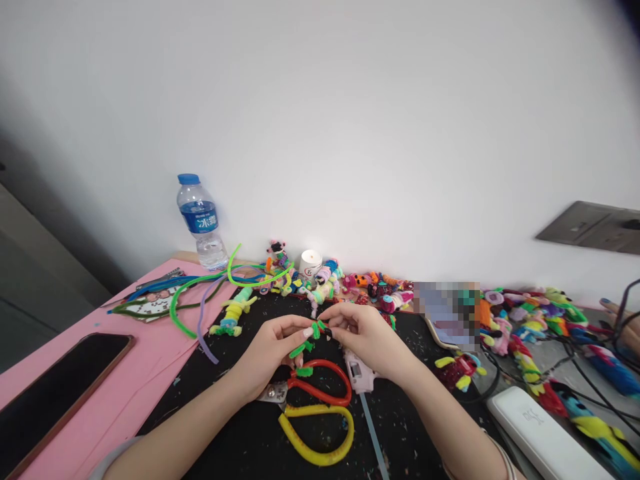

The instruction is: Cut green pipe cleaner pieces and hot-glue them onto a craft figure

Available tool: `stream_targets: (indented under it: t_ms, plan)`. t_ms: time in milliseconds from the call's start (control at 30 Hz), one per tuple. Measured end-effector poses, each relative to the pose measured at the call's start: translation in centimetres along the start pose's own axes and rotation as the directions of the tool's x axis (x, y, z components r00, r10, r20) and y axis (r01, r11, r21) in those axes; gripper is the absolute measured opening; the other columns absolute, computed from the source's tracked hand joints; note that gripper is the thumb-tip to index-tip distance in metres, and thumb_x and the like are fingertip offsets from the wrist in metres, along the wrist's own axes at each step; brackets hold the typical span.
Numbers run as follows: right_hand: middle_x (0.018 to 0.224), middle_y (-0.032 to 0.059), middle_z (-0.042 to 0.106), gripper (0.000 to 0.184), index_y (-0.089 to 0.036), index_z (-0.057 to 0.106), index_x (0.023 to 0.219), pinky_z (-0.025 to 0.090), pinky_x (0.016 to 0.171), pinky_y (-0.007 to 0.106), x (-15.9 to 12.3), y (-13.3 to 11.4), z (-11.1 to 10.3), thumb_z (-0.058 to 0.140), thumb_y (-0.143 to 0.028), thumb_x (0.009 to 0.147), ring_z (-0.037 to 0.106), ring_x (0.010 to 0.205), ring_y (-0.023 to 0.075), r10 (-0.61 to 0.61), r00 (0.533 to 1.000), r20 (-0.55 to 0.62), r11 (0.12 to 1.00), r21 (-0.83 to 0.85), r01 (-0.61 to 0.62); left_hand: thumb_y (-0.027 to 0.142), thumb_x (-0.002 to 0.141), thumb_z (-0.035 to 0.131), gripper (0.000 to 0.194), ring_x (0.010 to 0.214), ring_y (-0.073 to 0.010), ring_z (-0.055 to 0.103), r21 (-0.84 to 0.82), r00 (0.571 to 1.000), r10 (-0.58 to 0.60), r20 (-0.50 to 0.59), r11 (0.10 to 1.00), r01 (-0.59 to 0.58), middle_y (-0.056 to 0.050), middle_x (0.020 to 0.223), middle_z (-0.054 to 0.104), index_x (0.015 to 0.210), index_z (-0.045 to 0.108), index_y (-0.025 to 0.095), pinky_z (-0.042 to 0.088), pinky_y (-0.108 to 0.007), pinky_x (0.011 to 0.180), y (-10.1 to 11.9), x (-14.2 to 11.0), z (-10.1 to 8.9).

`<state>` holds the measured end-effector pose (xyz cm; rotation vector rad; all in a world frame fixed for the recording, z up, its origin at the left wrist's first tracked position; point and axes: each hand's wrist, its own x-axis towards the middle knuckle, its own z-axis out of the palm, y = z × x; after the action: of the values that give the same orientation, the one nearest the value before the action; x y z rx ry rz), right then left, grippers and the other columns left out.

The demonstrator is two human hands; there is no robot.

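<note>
A bent piece of green pipe cleaner [315, 330] sits between my two hands, above a black mat. My left hand [273, 350] pinches it between thumb and fingers, and more short green lengths hang below that grip. From the other side, the closed fingertips of my right hand [367, 337] meet the same piece, by a small dark and reddish bit. Scissors [320, 437] with one red and one yellow handle lie under my hands, their blades partly hidden by my left hand. A white glue gun [359, 375] with a translucent glue stick [374, 437] rests beside my right wrist.
Several pipe-cleaner figures [233, 313] line the wall. Loose pipe cleaners [200, 320] and a water bottle [200, 223] stand left, near a dark phone [65, 400] on pink paper. To the right are another phone [445, 320], a white power bank [543, 427] and black cables. Another person's hand [623, 320] shows far right.
</note>
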<state>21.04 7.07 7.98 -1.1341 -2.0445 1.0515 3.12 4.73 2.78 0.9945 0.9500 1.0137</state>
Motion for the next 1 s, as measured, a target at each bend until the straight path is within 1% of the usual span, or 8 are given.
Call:
stream_targets:
  t_ms: [167, 300, 433, 567, 733, 867, 1000]
  plan:
    - [0.076, 0.0010, 0.068, 0.021, -0.017, 0.065, 0.086, 0.048, 0.064, 0.021, 0.0, 0.2, 0.6, 0.053, -0.007, 0.073, 0.064, 0.071, 0.0133, -0.004, 0.997, -0.074, 1.000, -0.014, 0.003, 0.032, 0.075, 0.064, 0.023, 0.043, -0.0050, 0.047, -0.017, 0.999, 0.010, -0.035, 1.000, -0.010, 0.002, 0.063, 0.055, 0.090, 0.064, 0.014, 0.037, -0.017, 0.043, 0.1, 0.0, 0.1]
    - [0.074, 0.0005, 0.070, 0.016, -0.018, 0.067, 0.081, 0.048, 0.061, 0.022, 0.0, 0.0, 0.9, 0.055, -0.010, 0.073, 0.064, 0.067, 0.0136, 0.001, 0.993, -0.122, 0.999, -0.043, -0.007, 0.031, 0.074, 0.065, 0.024, 0.044, -0.0057, 0.047, -0.027, 0.998, 0.024, -0.058, 0.999, -0.026, 0.003, 0.062, 0.055, 0.092, 0.064, 0.015, 0.038, -0.018, 0.044, 0.1, 0.0, 0.1]
    - [0.070, 0.0004, 0.069, 0.014, -0.018, 0.068, 0.076, 0.047, 0.058, 0.022, -0.1, 0.1, 1.2, 0.056, -0.012, 0.073, 0.063, 0.064, 0.0140, 0.008, 0.987, -0.160, 0.997, -0.080, -0.021, 0.031, 0.072, 0.067, 0.024, 0.043, -0.0061, 0.047, -0.020, 0.996, 0.029, -0.090, 0.999, -0.031, 0.003, 0.060, 0.055, 0.089, 0.064, 0.015, 0.040, -0.018, 0.043, 0.2, 0.0, 0.1]
    - [0.070, 0.0008, 0.070, 0.016, -0.018, 0.070, 0.076, 0.046, 0.057, 0.021, -0.1, 0.1, 1.4, 0.056, -0.011, 0.073, 0.062, 0.063, 0.0138, 0.004, 0.986, -0.166, 0.994, -0.106, -0.022, 0.030, 0.073, 0.066, 0.021, 0.043, -0.0063, 0.048, 0.009, 0.993, 0.056, -0.107, 0.998, -0.056, 0.004, 0.058, 0.055, 0.088, 0.064, 0.015, 0.041, -0.018, 0.043, 0.1, 0.1, 0.1]
    - [0.070, 0.0002, 0.070, 0.018, -0.019, 0.071, 0.078, 0.045, 0.058, 0.021, 0.0, 0.0, 1.5, 0.056, -0.011, 0.073, 0.062, 0.063, 0.0137, 0.000, 0.986, -0.164, 0.990, -0.136, -0.023, 0.030, 0.074, 0.065, 0.022, 0.043, -0.0064, 0.048, 0.061, 0.989, 0.084, -0.121, 0.995, -0.077, 0.002, 0.062, 0.058, 0.088, 0.064, 0.014, 0.043, -0.019, 0.044, 0.2, 0.0, 0.1]
    - [0.068, 0.0002, 0.069, 0.019, -0.018, 0.071, 0.080, 0.044, 0.055, 0.021, 0.0, 0.0, 1.5, 0.055, -0.011, 0.074, 0.060, 0.058, 0.0129, 0.006, 0.987, -0.161, 0.987, -0.157, -0.031, 0.030, 0.074, 0.065, 0.021, 0.042, -0.0073, 0.050, 0.105, 0.985, 0.106, -0.134, 0.990, -0.092, 0.002, 0.060, 0.058, 0.087, 0.064, 0.013, 0.041, -0.019, 0.043, 0.4, 0.0, 0.3]
    - [0.068, 0.0006, 0.069, 0.019, -0.019, 0.072, 0.080, 0.044, 0.055, 0.021, -0.1, 0.1, 1.6, 0.054, -0.012, 0.074, 0.060, 0.059, 0.0132, 0.009, 0.987, -0.159, 0.985, -0.171, -0.036, 0.031, 0.072, 0.066, 0.022, 0.041, -0.0082, 0.050, 0.159, 0.980, 0.122, -0.155, 0.983, -0.097, 0.002, 0.056, 0.058, 0.085, 0.064, 0.013, 0.040, -0.019, 0.043, 0.6, -0.1, 0.4]
